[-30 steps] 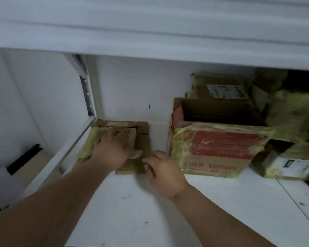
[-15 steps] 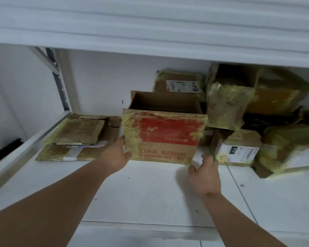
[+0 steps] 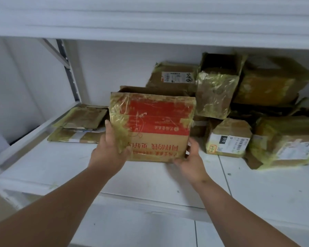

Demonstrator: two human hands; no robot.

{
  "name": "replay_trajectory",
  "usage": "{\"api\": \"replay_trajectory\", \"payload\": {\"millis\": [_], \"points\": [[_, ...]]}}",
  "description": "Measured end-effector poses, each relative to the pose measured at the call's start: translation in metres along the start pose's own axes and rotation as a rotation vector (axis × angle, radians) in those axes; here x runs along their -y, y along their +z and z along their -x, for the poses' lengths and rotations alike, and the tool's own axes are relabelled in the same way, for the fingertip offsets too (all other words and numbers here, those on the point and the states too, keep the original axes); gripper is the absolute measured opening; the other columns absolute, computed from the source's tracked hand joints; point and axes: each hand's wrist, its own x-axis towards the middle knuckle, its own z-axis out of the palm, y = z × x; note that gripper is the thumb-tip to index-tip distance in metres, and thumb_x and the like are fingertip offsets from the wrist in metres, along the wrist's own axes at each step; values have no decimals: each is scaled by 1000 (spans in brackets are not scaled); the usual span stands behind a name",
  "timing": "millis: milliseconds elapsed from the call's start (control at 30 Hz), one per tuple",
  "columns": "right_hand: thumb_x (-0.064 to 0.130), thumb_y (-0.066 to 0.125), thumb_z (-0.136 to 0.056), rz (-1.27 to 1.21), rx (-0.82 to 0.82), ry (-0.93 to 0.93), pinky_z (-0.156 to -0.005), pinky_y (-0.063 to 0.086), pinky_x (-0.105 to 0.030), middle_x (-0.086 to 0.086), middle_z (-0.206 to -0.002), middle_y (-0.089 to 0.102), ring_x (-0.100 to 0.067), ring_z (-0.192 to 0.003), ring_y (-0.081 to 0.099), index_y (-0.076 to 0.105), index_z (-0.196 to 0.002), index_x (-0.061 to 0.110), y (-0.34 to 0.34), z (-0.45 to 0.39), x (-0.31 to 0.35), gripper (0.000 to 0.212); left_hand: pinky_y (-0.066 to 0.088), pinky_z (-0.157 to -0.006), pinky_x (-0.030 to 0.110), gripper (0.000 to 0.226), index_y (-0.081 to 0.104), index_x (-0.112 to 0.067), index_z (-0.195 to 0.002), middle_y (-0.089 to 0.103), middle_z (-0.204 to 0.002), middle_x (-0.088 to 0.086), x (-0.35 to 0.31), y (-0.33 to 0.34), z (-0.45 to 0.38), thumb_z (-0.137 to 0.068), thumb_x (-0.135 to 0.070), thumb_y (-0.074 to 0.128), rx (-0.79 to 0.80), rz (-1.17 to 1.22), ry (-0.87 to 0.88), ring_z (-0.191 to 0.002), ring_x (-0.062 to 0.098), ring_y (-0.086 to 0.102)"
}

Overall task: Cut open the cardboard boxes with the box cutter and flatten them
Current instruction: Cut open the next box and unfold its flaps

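A cardboard box (image 3: 155, 125) with a red printed panel and yellowish tape stands on the white shelf (image 3: 64, 168), its top open. My left hand (image 3: 111, 148) grips its lower left corner, thumb across the front face. My right hand (image 3: 189, 157) grips the lower right corner from the side and below. A stack of flattened boxes (image 3: 78, 125) lies at the shelf's left end. No box cutter is in view.
Several taped cardboard boxes (image 3: 227, 138) are piled at the back right of the shelf, some with shipping labels. An upper shelf edge (image 3: 150, 20) hangs overhead. A metal upright (image 3: 70, 72) stands at the back left. The shelf's front edge runs below my forearms.
My hands left the flattened stack and moved right to the red-printed box. They now hold its two lower corners, and the box has come forward and closer to me.
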Motion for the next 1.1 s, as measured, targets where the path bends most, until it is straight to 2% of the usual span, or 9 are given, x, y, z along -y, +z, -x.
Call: {"api": "replay_trajectory", "payload": {"millis": [67,200,367,500,600,667,833,933,1100], "points": [[5,69,-87,-38,-26,-26,-94,53,-39,24,-112,56,-6,-104,62,31,-139,38,-2,7,1,72,40,-106,50,111,-21,-31,-151,36,-146,11,-5,-4,14,-83,-57,63,-67,-205,75,-129,31,44],[0,65,-86,-74,-105,-79,-86,51,-27,23,-107,60,1,-98,61,37,-119,53,-8,21,9,68,24,-116,47,114,-19,-30,-152,14,-154,14,-3,-12,30,-76,-79,51,-68,-521,242,-141,31,25],[13,69,-88,-32,-160,-124,-83,47,-22,25,-110,60,3,-97,59,44,-127,50,-5,41,24,59,20,-118,43,99,2,-31,-156,-18,-160,4,-1,-29,38,-82,-67,57,-6,-476,299,-146,31,17],[24,68,-91,-11,-214,-99,-81,43,-22,16,-117,54,-1,-95,55,40,-145,29,0,61,35,61,21,-119,41,79,15,-34,-155,6,-162,-5,11,-45,45,-89,-70,38,60,-451,317,-142,25,22],[30,68,-91,2,-247,-107,-84,45,-29,13,-115,59,-9,-98,57,46,-133,35,2,79,36,48,24,-117,40,69,25,-36,-152,23,-159,-8,13,-55,51,-91,-68,31,73,-415,324,-139,24,27],[30,68,-91,17,-257,-110,-84,47,-29,20,-107,59,-4,-95,58,47,-123,39,1,90,32,39,25,-116,39,67,27,-37,-152,24,-158,-8,10,-57,55,-93,-67,32,93,-420,349,-139,24,28],[28,65,-94,33,-318,-84,-76,42,-14,27,-105,54,5,-95,54,46,-138,28,-15,110,22,48,27,-115,38,65,27,-34,-152,25,-158,-7,-8,-44,69,-95,-64,32,143,-442,408,-136,24,30],[31,64,-94,22,-359,-64,-90,45,-25,14,-120,57,-8,-112,54,44,-142,26,-30,114,16,53,27,-114,37,65,28,-34,-152,27,-156,-7,-21,-34,72,-95,-64,33,143,-433,441,-134,23,31],[40,65,-92,97,-321,-27,-97,50,-39,11,-121,61,-13,-110,59,46,-139,27,-51,116,6,52,37,-107,42,67,30,-36,-149,30,-153,-9,-34,-18,77,-91,-69,31,111,-455,406,-130,25,35]]}}
